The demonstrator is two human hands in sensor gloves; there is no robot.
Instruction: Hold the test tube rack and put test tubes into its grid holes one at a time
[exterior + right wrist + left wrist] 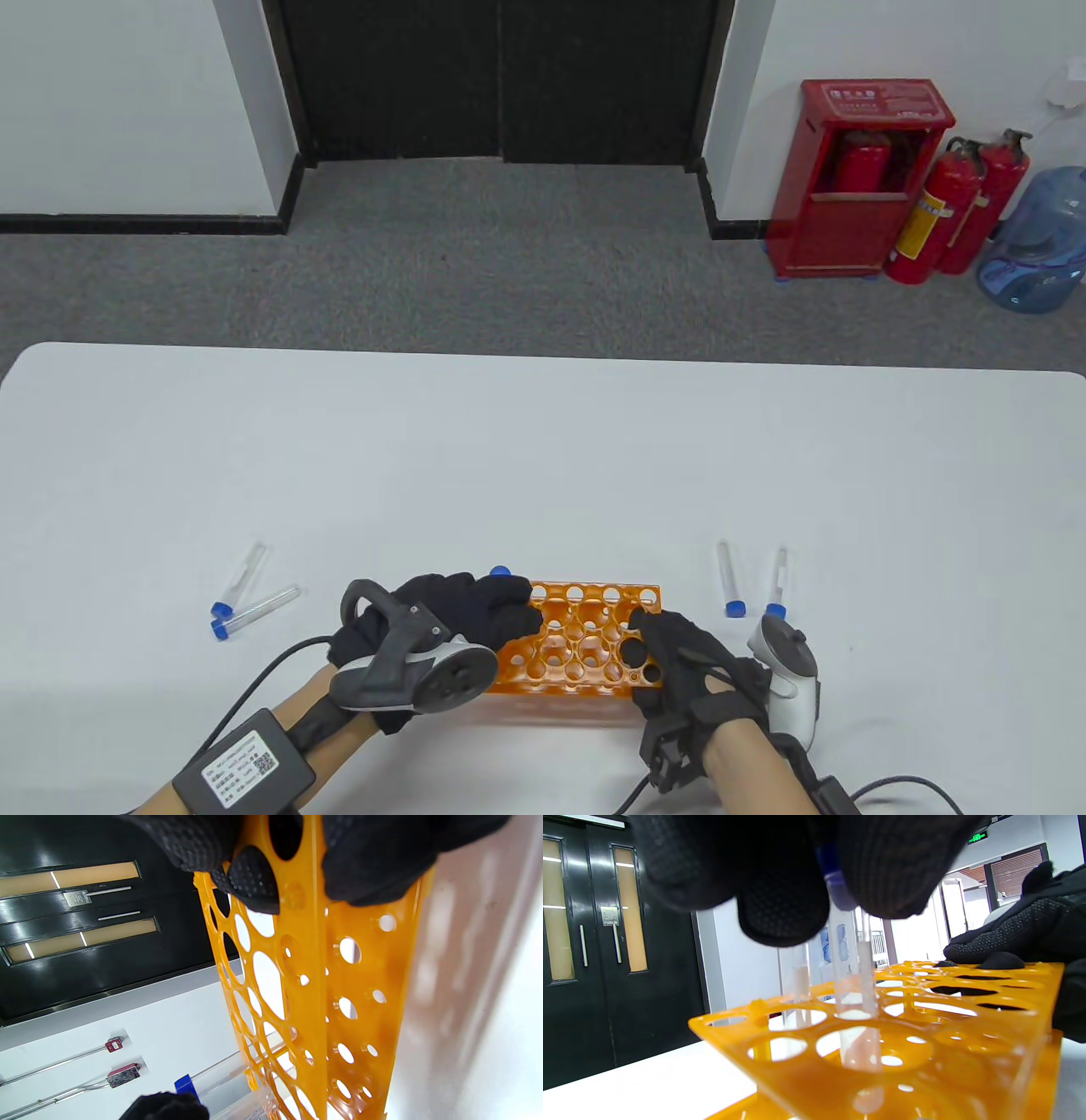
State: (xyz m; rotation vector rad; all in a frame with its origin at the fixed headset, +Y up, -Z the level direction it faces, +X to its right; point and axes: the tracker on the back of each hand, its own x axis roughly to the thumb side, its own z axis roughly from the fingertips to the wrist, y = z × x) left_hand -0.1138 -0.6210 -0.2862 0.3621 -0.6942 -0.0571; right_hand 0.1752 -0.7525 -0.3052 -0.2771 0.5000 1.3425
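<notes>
Left hand [462, 615] fingers pinch tube [855, 984] (blue-capped) in rack [585, 637]; right hand [691, 671] grips rack.

orange rack [585, 641] flat on table; blue-capped clear tube [855, 993] upright in a left-end hole.

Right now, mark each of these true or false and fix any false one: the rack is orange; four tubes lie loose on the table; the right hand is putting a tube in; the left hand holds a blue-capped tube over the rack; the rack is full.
1. The rack is orange. True.
2. Four tubes lie loose on the table. True: two left of the rack, two right of it.
3. The right hand is putting a tube in. False: it grips the rack's right end.
4. The left hand holds a blue-capped tube over the rack. True; its lower end is in a hole.
5. The rack is full. False: most holes are visibly empty.
</notes>
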